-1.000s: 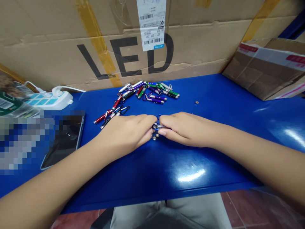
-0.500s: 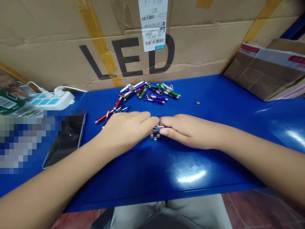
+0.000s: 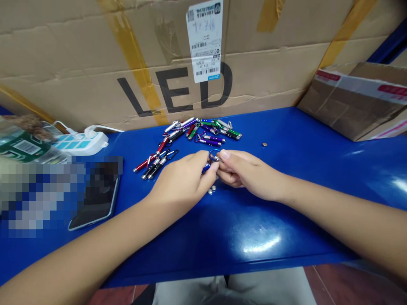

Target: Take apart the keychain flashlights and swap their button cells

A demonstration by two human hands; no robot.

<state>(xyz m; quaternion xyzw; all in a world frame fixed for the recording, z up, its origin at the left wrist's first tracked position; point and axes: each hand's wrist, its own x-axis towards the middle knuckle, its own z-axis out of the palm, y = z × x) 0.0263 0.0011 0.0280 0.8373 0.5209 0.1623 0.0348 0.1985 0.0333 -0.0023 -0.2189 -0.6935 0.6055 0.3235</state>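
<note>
Between my two hands is a small blue keychain flashlight (image 3: 206, 167), largely covered by fingers. My left hand (image 3: 182, 173) is closed around its blue tube. The thumb and fingers of my right hand (image 3: 251, 171) pinch its silvery end, where a blue carabiner clip (image 3: 213, 152) sticks up. Just below the fingertips, a few button cells (image 3: 210, 192) lie on the blue table (image 3: 197, 237). Beyond my hands is a loose pile of keychain flashlights (image 3: 212, 142) in purple, green, red, black and silver. Two black flashlights (image 3: 155, 168) lie close to my left hand.
A single button cell (image 3: 264, 145) sits off to the right. On the left are a phone (image 3: 98, 199), a white power strip (image 3: 83, 144) and a plastic bottle (image 3: 30, 146). A large cardboard box (image 3: 270, 72) stands behind, with a smaller carton (image 3: 346, 106) at right.
My hands have turned at the blue flashlight, so its clip and part of the tube now show. My right fingers have shifted to a pinch at its end. The camera view has tilted slightly.
</note>
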